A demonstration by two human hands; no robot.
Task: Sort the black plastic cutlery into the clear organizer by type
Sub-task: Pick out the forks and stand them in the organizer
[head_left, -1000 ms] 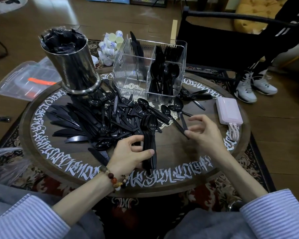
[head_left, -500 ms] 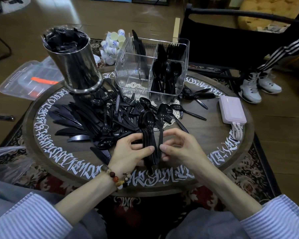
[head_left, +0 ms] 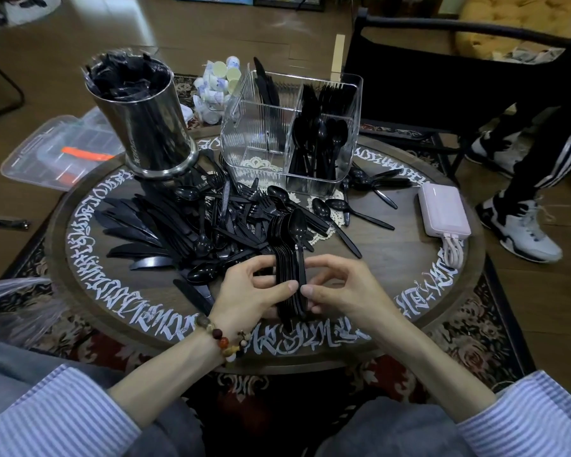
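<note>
Nearest, the left hand (head_left: 251,291) grips a stack of black spoons (head_left: 289,258), its fingers curled round the handles; the right hand (head_left: 337,291) pinches the stack's right edge. Beyond, loose cutlery (head_left: 192,225) litters the bench (head_left: 393,258). Farther back stands the clear organizer (head_left: 290,133), spoons upright in its right compartment.

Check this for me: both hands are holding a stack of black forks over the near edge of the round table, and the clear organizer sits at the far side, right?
Not quite. The head view shows the left hand and right hand holding a stack of black spoons, not forks. The rest stands: they are over the near edge of the round table, and the clear organizer sits at the far side.
</note>
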